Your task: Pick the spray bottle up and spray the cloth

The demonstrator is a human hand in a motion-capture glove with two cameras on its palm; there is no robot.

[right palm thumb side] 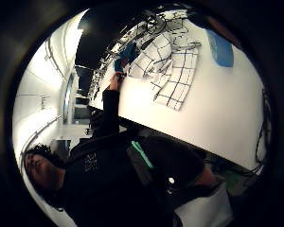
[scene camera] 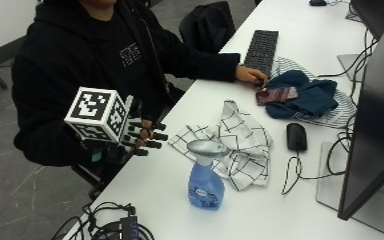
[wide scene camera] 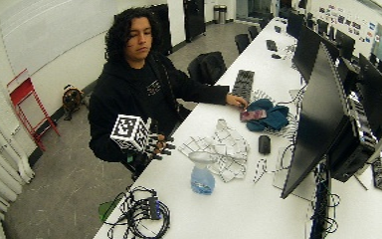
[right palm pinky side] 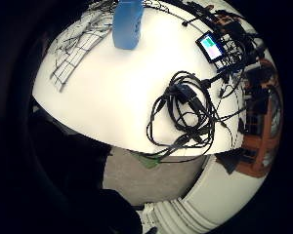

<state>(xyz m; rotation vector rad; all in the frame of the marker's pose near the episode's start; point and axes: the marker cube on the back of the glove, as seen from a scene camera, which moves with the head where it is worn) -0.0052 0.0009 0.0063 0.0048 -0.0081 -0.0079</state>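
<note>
**Hovering gloved hand beside an untouched spray bottle**

Hanging just off the table's near edge, the gloved right hand holds nothing; its fingers reach toward the table, relaxed and only slightly bent.

The spray bottle stands upright on the white table, blue liquid below and a grey trigger head on top, at about 4 o'clock from the hand and apart from it. Behind the bottle, at roughly 12 o'clock from it, the white checked cloth lies crumpled, its near edge just beside the bottle's head.

At 2 o'clock from the cloth sits a black mouse. Further back a dark blue cloth is heaped, and the person's bare left hand rests on the table beside a black keyboard. A tangle of black cables lies at the table's near corner, at 7 o'clock from the bottle.
</note>
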